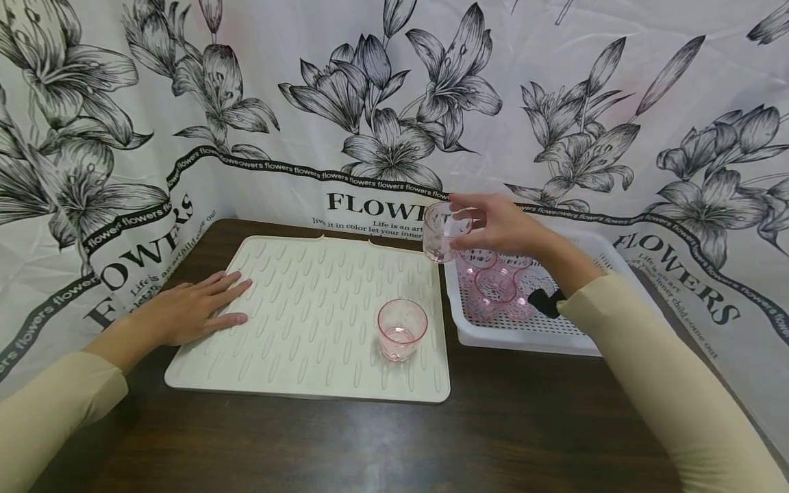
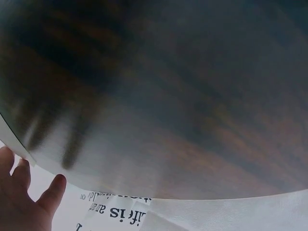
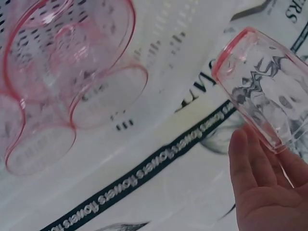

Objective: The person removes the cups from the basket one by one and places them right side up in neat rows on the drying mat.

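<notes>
My right hand (image 1: 493,224) pinches a clear pink-rimmed glass (image 1: 439,236), raised above the gap between a cream ridged drying mat (image 1: 296,322) and a white basket (image 1: 524,339). The same glass (image 3: 269,91) looks tilted in the right wrist view, with the fingers on its side. Another pink-rimmed glass (image 1: 402,332) stands upright on the mat's right part. Over at the mat's left edge, my left hand (image 1: 194,308) rests flat with its fingers spread. Several more pink-rimmed glasses (image 1: 495,286) stand inside the basket, partly behind the right arm.
Under the mat and basket is a dark brown wooden table (image 1: 394,438). A white cloth printed with flowers and lettering (image 1: 259,96) hangs close behind and at both sides. A black strap (image 1: 545,303) sits at the right wrist, over the basket.
</notes>
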`<action>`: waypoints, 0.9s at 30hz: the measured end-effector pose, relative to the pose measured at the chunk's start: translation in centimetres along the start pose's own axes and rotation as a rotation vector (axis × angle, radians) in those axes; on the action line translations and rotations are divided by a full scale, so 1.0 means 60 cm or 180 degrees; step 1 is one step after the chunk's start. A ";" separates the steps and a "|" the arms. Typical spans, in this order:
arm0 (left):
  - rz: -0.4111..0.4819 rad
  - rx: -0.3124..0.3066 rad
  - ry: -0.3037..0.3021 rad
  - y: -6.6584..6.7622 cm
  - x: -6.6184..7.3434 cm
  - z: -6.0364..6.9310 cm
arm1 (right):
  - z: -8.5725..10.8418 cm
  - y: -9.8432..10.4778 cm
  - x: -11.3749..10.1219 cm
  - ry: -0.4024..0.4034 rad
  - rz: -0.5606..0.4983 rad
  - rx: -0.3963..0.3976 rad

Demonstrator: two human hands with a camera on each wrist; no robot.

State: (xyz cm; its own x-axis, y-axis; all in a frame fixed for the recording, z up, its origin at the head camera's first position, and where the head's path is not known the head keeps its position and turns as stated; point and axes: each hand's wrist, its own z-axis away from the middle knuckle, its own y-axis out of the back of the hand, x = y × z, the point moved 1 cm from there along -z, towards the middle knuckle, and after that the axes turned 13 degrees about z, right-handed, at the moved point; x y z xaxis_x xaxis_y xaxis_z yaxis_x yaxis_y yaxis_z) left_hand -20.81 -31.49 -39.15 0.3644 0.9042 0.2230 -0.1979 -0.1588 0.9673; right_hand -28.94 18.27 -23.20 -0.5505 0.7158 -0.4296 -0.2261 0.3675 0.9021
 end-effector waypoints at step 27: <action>0.0006 -0.0017 0.0020 -0.003 -0.003 0.000 | -0.055 -0.107 -0.031 0.0232 0.0640 -0.0594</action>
State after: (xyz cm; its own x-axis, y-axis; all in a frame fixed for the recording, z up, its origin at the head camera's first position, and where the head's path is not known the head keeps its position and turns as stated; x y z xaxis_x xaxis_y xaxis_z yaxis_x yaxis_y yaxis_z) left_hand -20.85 -31.60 -39.35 0.3583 0.9063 0.2241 -0.2034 -0.1586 0.9662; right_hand -29.10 12.61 -28.05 -0.6541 0.7162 -0.2434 -0.2469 0.1021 0.9637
